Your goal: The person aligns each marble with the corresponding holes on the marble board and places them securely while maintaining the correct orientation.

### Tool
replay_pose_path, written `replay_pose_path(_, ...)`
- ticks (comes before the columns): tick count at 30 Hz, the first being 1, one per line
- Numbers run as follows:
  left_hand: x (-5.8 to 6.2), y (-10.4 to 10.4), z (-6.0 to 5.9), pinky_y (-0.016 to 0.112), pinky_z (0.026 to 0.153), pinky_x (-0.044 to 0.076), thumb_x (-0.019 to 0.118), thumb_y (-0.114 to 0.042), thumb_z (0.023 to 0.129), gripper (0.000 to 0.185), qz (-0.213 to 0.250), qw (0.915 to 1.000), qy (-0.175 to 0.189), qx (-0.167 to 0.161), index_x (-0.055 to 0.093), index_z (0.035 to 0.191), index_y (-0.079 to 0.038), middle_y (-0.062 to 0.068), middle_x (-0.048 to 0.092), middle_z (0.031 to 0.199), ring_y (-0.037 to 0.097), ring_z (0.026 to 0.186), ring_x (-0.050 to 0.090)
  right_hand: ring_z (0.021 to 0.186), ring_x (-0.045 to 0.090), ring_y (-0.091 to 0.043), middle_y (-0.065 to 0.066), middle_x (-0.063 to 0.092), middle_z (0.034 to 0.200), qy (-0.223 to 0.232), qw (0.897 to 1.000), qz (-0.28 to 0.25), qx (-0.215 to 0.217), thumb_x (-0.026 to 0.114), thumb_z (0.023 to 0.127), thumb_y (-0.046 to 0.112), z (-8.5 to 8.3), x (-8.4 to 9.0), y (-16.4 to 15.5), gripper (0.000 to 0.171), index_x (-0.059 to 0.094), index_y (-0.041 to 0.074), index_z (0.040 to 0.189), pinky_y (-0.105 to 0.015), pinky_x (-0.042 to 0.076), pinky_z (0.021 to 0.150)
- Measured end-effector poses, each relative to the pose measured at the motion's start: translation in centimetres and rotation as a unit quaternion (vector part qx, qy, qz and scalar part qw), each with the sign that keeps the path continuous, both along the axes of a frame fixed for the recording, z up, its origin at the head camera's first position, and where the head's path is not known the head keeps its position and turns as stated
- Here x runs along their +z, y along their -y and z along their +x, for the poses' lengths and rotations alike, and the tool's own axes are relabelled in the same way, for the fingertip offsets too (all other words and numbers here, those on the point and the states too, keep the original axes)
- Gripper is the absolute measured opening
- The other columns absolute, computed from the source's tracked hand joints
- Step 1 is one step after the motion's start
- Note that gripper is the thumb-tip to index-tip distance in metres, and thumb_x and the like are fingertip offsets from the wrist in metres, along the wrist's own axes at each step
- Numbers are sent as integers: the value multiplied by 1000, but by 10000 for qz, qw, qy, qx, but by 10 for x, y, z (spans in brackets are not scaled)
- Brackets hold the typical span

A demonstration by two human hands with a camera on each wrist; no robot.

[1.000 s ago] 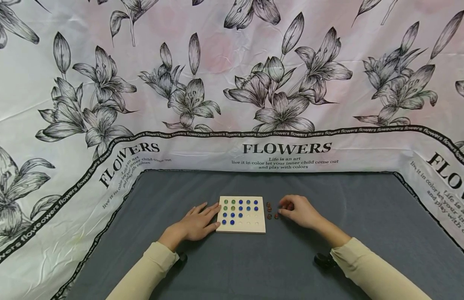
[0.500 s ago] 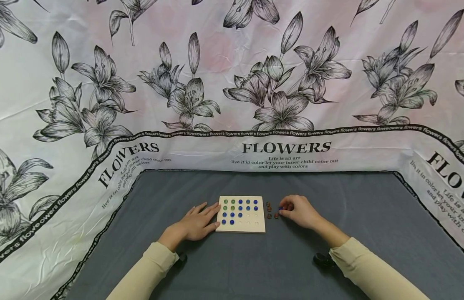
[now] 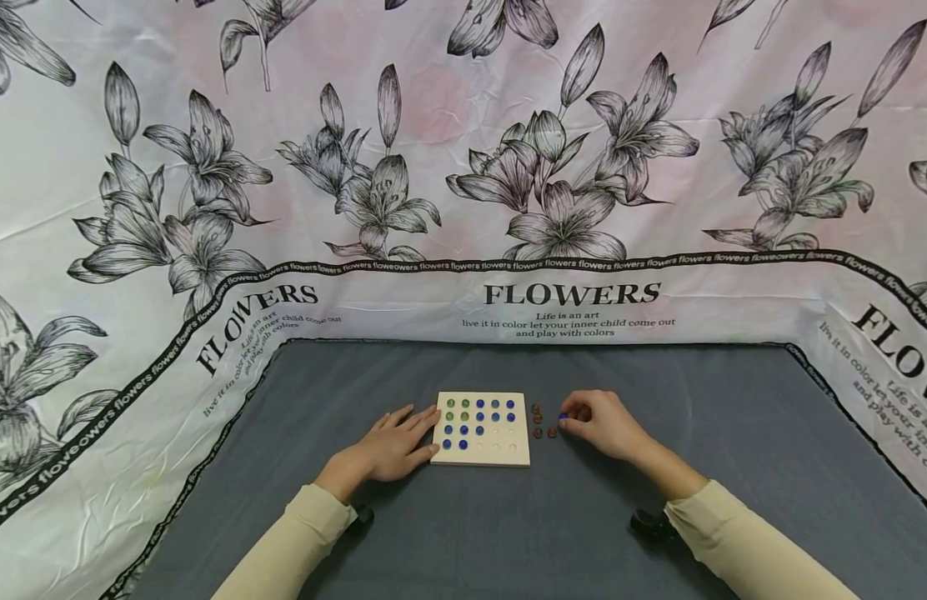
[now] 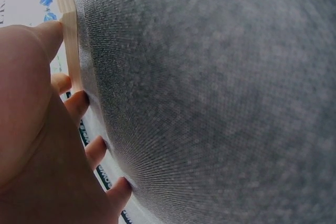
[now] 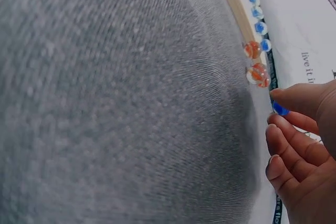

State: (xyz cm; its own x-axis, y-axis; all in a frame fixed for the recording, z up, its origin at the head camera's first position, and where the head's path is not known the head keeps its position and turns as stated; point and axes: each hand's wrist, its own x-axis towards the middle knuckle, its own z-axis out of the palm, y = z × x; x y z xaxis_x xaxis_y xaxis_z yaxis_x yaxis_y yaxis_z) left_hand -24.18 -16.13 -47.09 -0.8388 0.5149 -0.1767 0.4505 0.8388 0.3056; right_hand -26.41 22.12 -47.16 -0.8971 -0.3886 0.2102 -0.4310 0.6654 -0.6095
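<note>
A pale wooden board [image 3: 501, 451] with a grid of dimples lies on the grey cloth; blue marbles [image 3: 480, 417] and a few green marbles [image 3: 450, 409] fill its upper rows. My left hand [image 3: 394, 446] lies flat against the board's left edge [image 4: 69, 40], fingers straight. My right hand [image 3: 600, 422] is just right of the board and pinches a blue marble [image 3: 563, 416] [image 5: 279, 109] between thumb and fingertips. Several orange-red marbles [image 3: 538, 421] [image 5: 257, 73] lie loose between the board and that hand.
The grey cloth [image 3: 553, 517] covers the table, framed at the back and both sides by a white sheet printed with flowers [image 3: 568, 208] and lettering. Cream sleeves [image 3: 741, 542] cover both forearms.
The right hand has shifted slightly among the loose marbles and now shows a blue marble at its fingertips. The left hand and the board have not moved.
</note>
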Motion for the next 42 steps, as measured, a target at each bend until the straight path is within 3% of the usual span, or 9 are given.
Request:
replay_pose_path(6, 6, 0, 2, 64, 122, 13, 44, -45, 110, 63, -38, 10000, 37, -42, 28, 164, -17, 3, 24, 170, 40, 155, 17, 72, 61, -10, 2, 68, 83, -3, 10000, -79, -25, 77, 92, 8, 5, 7, 0, 8, 75, 4, 99, -28, 51, 62)
replay_pose_path(25, 4, 0, 2, 63, 123, 12, 43, -46, 110, 64, -125, 9999, 81, -31, 24, 165, -20, 2, 20, 171, 39, 156, 14, 74, 60, -9, 5, 67, 84, -112, 9999, -92, 35, 77, 91, 7, 22, 22, 5, 8, 74, 6, 99, -28, 52, 65)
replay_pose_path(32, 11, -1, 3, 63, 122, 15, 44, -45, 110, 63, -146, 9998, 97, -53, 29, 164, -18, 3, 24, 170, 39, 155, 18, 72, 59, -7, 7, 66, 82, -270, 9993, -197, 142, 79, 90, 8, 22, 27, 10, 8, 74, 9, 96, -27, 51, 63)
replay_pose_path(42, 9, -2, 2, 64, 122, 15, 45, -42, 110, 62, -44, 10000, 49, -75, 28, 164, -16, 4, 24, 170, 41, 155, 18, 71, 59, -7, 8, 66, 83, -233, 9988, -235, 347, 78, 91, 7, 23, 32, 18, 8, 74, 8, 98, -27, 51, 62)
